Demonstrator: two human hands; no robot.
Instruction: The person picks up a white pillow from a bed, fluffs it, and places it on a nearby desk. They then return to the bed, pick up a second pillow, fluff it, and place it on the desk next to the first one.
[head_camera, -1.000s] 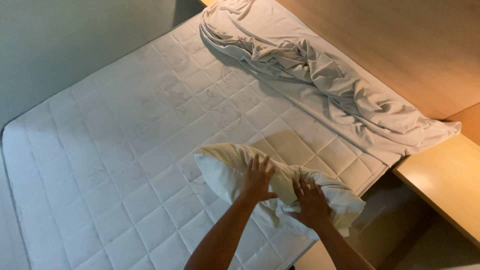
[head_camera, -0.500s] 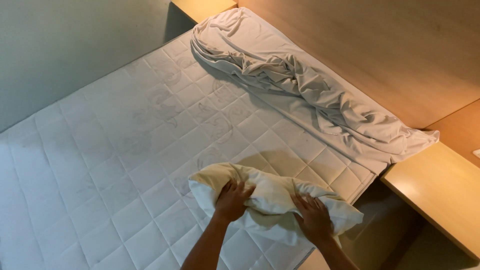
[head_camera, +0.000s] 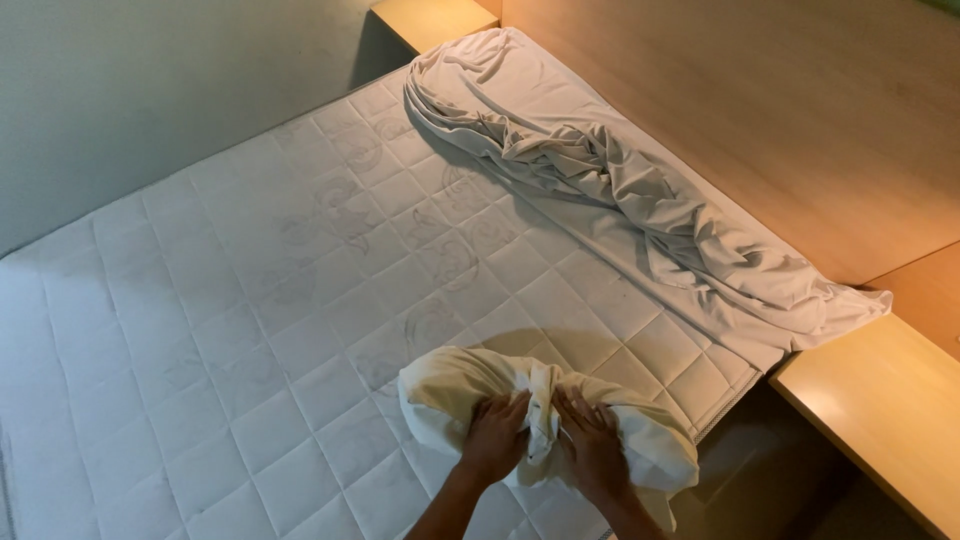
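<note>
Pillow (head_camera: 450, 395) bunched under both hands' grip

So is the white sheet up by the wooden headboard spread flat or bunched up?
Bunched up. The white sheet lies crumpled in a long twisted heap along the headboard, leaving the quilted mattress bare.

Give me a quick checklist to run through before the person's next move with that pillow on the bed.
1. Left hand on the cream pillow: ok, fingers pressed into its middle.
2. Right hand on the pillow: ok, gripping beside the left.
3. Pillow supported: ok, it lies on the quilted mattress near the corner.
4. Pillow fully on the bed: not ok, its right end reaches past the mattress edge.
5. Crumpled sheet out of the way: ok, bunched along the wooden headboard, apart from the pillow.
6. Pillow's underside: cannot tell.
</note>
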